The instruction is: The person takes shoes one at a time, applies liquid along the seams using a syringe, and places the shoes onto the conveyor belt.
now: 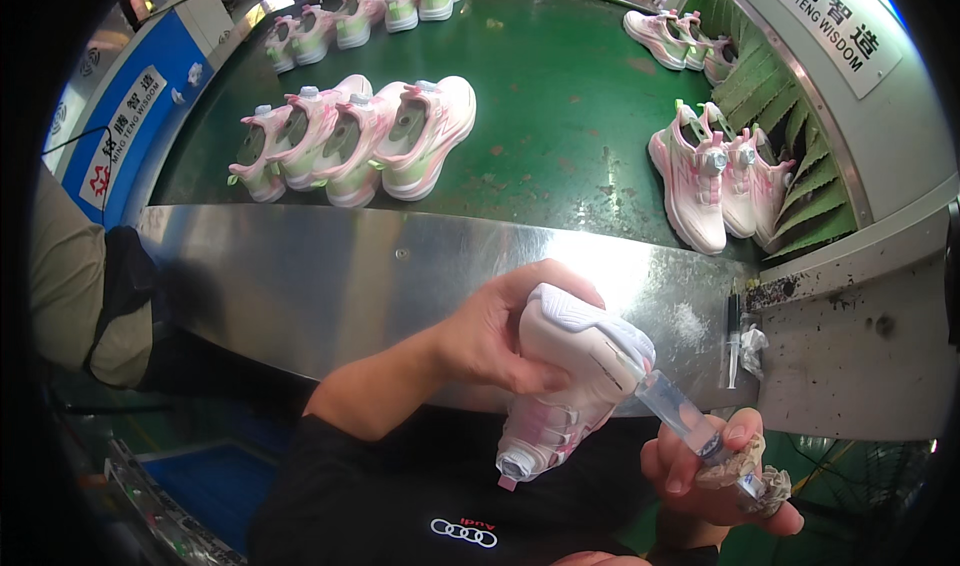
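My left hand [492, 334] grips a white and pink sneaker [570, 356], its toe up and its sole edge turned toward the right. In my right hand [690, 471] is a clear syringe [678, 414], partly filled with see-through liquid. Its tip meets the sneaker at the seam between upper and sole, as far as I can see. Crumpled wrapping [745, 471] covers the syringe's plunger end, where my fingers close around it. The sneaker hangs over the near side of the metal ledge [290, 276], in front of my dark shirt.
Beyond the ledge runs a green belt [540, 116], with sneakers in rows at left [350, 146] and right [700, 181]. A green strip curtain [815, 156] edges a machine at right. A thin syringe [733, 341] and crumpled tissue [752, 351] lie on the ledge.
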Motion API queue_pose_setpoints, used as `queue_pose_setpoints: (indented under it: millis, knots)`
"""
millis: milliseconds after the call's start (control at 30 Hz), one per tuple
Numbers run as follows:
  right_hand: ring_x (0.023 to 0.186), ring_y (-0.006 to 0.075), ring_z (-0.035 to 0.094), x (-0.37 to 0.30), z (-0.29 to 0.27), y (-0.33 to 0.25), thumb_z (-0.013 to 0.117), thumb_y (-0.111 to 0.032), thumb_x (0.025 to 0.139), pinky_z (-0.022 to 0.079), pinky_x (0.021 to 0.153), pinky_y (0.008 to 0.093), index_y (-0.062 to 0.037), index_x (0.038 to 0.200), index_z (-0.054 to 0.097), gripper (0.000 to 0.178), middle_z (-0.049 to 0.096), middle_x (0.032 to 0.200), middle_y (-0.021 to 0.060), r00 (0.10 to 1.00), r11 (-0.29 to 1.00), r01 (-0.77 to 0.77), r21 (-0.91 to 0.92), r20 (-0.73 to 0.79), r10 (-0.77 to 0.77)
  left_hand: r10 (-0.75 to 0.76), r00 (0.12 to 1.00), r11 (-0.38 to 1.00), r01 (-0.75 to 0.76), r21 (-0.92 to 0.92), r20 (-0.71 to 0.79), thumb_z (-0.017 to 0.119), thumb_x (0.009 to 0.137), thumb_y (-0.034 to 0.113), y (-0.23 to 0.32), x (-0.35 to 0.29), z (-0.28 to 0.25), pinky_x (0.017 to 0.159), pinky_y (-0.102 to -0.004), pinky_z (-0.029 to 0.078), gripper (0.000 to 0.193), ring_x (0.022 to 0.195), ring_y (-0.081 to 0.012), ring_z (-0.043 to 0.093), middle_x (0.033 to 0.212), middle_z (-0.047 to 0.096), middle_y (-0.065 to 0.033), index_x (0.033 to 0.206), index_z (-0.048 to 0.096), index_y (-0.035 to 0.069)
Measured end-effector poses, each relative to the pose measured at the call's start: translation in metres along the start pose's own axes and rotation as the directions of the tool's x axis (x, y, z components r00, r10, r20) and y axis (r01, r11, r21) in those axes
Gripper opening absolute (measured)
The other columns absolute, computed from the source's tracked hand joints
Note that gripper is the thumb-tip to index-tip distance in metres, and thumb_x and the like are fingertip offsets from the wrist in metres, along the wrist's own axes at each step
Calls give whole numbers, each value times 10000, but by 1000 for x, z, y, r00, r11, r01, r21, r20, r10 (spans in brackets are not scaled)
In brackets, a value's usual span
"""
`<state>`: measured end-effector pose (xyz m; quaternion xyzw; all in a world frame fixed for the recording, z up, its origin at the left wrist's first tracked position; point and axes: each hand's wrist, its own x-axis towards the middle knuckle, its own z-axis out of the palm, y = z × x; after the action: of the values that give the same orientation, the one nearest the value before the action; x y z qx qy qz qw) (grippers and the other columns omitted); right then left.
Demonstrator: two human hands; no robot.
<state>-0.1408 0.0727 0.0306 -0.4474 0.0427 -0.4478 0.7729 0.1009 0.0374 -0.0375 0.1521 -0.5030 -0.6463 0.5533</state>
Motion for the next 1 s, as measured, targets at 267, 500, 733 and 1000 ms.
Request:
queue_pose_setpoints:
  millis: [267, 500, 733, 1000]
  knots:
    - [735, 265, 504, -2, 6, 3, 617, -704, 652, 365, 687, 372, -71, 1161, 446, 830, 587, 846, 223, 998, 999, -21, -33, -58, 19, 6, 999, 999, -8, 41, 45, 753, 617, -1, 3, -4, 4, 878, -296, 416, 587, 1028, -131, 499, 1076, 533, -31, 1147, 513, 74]
    - [705, 260, 508, -2, 6, 2, 606, -707, 660, 375, 721, 391, -67, 1150, 458, 820, 596, 811, 210, 998, 994, 18, -107, -59, -25, -2, 1000, 999, 1, 38, 15, 752, 625, -8, 6, -2, 1, 871, -298, 421, 592, 1013, -131, 506, 1065, 538, -35, 1154, 499, 76]
    - [703, 251, 509, -8, 1, 10, 603, -710, 663, 379, 731, 391, -56, 1153, 454, 830, 594, 816, 206, 994, 989, 70, -127, -71, -79, 2, 996, 1000, -2, 0, -84, 795, 579, 83, 3, -2, -1, 874, -364, 453, 622, 1031, -235, 556, 1074, 571, -153, 1118, 488, 45]
    - [823, 233, 499, -18, -17, 20, 648, -660, 661, 391, 713, 317, -9, 1190, 395, 875, 521, 952, 148, 993, 989, 108, -106, -39, -113, -57, 978, 998, 50, -43, -200, 757, 604, 32, 1, 0, -13, 848, -294, 438, 654, 975, -144, 534, 1039, 553, -41, 1185, 459, 78]
